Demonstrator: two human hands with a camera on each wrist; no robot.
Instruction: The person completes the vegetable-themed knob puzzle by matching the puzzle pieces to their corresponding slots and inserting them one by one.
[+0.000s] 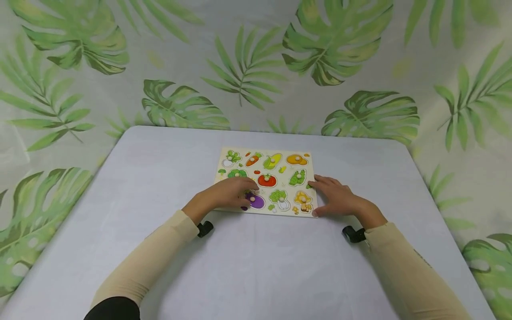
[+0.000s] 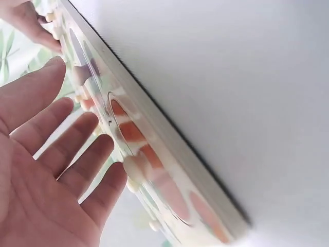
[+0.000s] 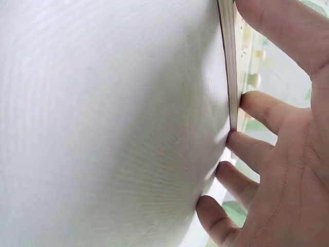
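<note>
A wooden knob puzzle board (image 1: pixel 286 186) with vegetable pieces lies flat on the table. My left hand (image 1: pixel 228 193) hovers over its lower left part, thumb close to the purple eggplant piece (image 1: pixel 258 202). In the left wrist view the fingers of that hand (image 2: pixel 49 154) are spread and hold nothing; an orange-red piece (image 2: pixel 131 131) with a knob shows beyond them. At the board's right edge, my right hand (image 1: pixel 338 199) has its fingertips and thumb against the side. The right wrist view shows the fingers of this hand (image 3: pixel 288 139) spread along the board's edge (image 3: pixel 231 67).
White cloth covers the table (image 1: pixel 288 266). Behind it hangs a leaf-patterned curtain (image 1: pixel 256 120). On the board, the tomato piece (image 1: pixel 264 182), corn piece (image 1: pixel 271 163) and mushroom piece (image 1: pixel 302 196) sit in their outlines. Dark wrist cameras are strapped at both wrists.
</note>
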